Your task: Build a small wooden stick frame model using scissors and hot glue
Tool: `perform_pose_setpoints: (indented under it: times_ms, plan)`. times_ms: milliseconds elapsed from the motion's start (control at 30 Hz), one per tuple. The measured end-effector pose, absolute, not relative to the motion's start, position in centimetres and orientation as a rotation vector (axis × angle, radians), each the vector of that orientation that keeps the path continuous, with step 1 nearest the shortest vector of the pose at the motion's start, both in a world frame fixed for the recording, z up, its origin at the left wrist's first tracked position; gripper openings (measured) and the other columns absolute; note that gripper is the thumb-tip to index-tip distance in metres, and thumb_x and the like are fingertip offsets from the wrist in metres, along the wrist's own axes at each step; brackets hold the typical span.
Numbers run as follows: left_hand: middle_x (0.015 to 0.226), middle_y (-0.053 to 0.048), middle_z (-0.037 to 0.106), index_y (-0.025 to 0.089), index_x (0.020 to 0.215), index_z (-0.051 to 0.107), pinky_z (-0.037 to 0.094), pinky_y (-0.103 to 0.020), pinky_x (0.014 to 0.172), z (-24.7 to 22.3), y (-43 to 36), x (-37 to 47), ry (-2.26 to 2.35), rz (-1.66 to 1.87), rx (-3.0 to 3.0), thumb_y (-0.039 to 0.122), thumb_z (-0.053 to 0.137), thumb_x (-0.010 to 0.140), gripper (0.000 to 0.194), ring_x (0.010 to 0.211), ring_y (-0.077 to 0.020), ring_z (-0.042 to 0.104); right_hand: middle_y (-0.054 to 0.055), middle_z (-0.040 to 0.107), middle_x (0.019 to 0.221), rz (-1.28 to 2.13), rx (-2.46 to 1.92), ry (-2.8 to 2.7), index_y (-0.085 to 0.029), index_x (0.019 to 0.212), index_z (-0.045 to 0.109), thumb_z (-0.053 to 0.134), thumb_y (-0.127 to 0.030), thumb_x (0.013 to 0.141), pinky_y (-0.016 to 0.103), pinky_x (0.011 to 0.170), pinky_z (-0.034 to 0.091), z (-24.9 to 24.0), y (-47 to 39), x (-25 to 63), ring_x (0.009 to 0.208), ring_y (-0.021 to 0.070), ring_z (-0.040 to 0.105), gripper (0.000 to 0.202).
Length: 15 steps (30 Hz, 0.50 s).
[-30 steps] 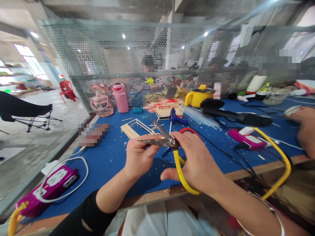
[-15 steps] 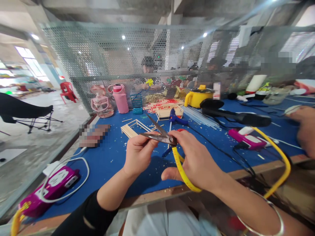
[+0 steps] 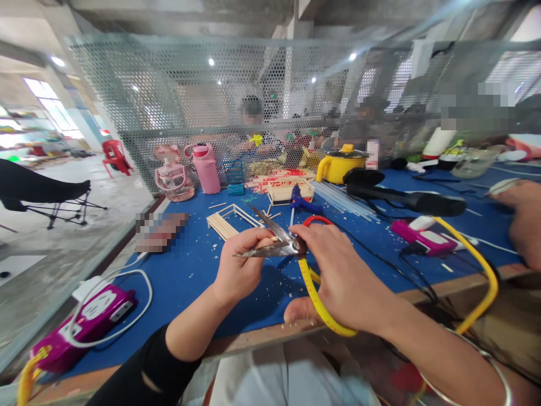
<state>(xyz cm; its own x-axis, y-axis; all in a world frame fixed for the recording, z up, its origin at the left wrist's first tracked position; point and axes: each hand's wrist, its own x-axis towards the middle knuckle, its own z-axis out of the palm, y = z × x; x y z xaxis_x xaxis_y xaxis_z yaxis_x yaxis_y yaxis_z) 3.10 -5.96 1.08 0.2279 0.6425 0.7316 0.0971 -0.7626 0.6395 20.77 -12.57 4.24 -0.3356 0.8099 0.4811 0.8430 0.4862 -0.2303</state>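
Observation:
My right hand (image 3: 342,276) is wrapped round the handles of large scissors (image 3: 287,243), one handle yellow and one red, with the blades spread apart and pointing left. My left hand (image 3: 239,265) is closed in a pinch beside the blades; a small pale wooden piece (image 3: 274,239) shows at its fingertips between them. Just beyond lies a frame of thin wooden sticks (image 3: 224,223) on the blue table. Behind the scissors are a blue glue gun (image 3: 298,200) and a wooden stick tray (image 3: 281,193).
Pink bottles (image 3: 206,169) stand at the back left, a yellow pot (image 3: 336,166) at the back right. Purple power strips (image 3: 87,324) lie left and right, with cables. Clear glue sticks (image 3: 344,200) lie behind. Another person's hand (image 3: 524,214) is at the right edge.
The scissors have opened wider, their lower blade tip dropping and the red handle rising. My right thumb has moved slightly down and right. My left hand stays closed near the blades.

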Motion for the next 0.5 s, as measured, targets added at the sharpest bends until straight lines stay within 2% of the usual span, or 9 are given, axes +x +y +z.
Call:
perform_pose_setpoints:
  times_ms: [233,500]
  plan:
    - [0.075,-0.003,0.071,0.017,0.078,0.066,0.048,-0.021,0.063,1.33,-6.15,3.03,0.634,1.484,2.126,0.017,0.048,0.087,0.02,0.065,-0.0125,0.063,0.015,0.055,0.114,-0.089,-1.323,-2.199,-0.016,0.127,0.041,0.068,-0.075,0.051,0.051,0.089,0.039,4.15,-12.53,20.94,0.104,0.0334,0.049,0.1]
    - [0.071,-0.001,0.07,0.017,0.076,0.064,0.046,-0.019,0.058,1.54,-6.2,3.11,0.568,1.542,2.128,0.01,0.051,0.082,0.017,0.06,-0.0104,0.061,0.015,0.053,0.111,-0.167,-1.344,-2.233,-0.015,0.128,0.042,0.065,-0.078,0.051,0.05,0.087,0.039,4.4,-12.74,20.99,0.1,0.0326,0.048,0.103]
